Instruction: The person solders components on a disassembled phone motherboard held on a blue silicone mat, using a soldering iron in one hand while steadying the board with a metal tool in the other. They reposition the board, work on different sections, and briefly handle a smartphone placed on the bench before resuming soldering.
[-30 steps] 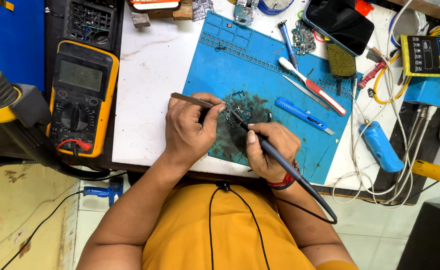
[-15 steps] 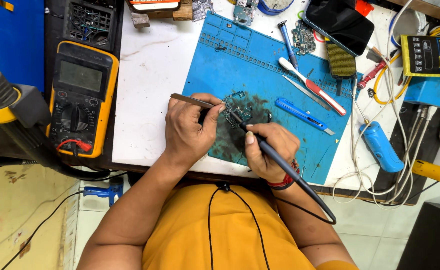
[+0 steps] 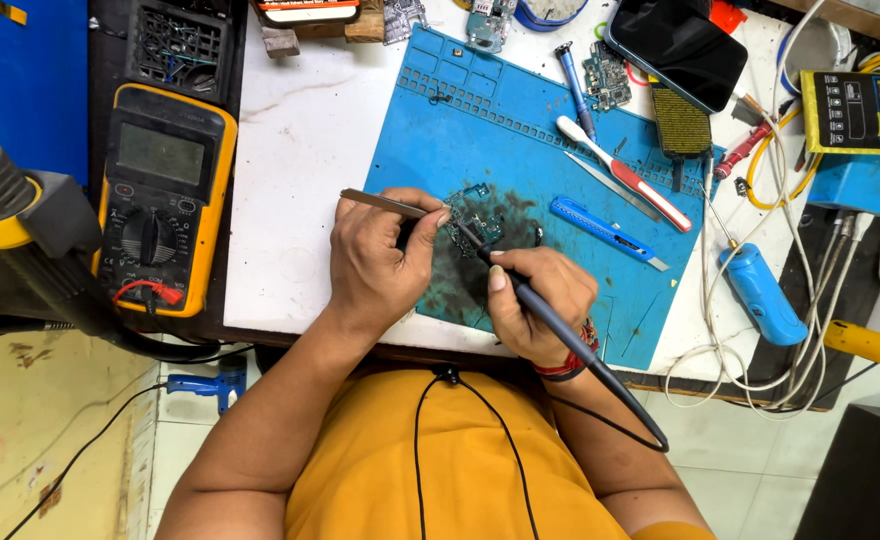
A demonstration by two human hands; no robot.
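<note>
Gripping tweezers (image 3: 385,203) in closed left hand (image 3: 375,265), right hand (image 3: 540,305) clasping soldering iron (image 3: 550,320), tip on circuit board (image 3: 475,215), blue mat (image 3: 520,130) beneath, multimeter (image 3: 165,195) left.

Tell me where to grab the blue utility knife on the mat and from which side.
Take the blue utility knife by the middle of its blue handle, from above, fingers across its narrow width. It lies flat and slanted on the blue mat, with the metal blade tip at its lower right end, so keep toward the upper left.

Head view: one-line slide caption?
Left hand holds tweezers, right hand a soldering iron, over a circuit board.
</note>
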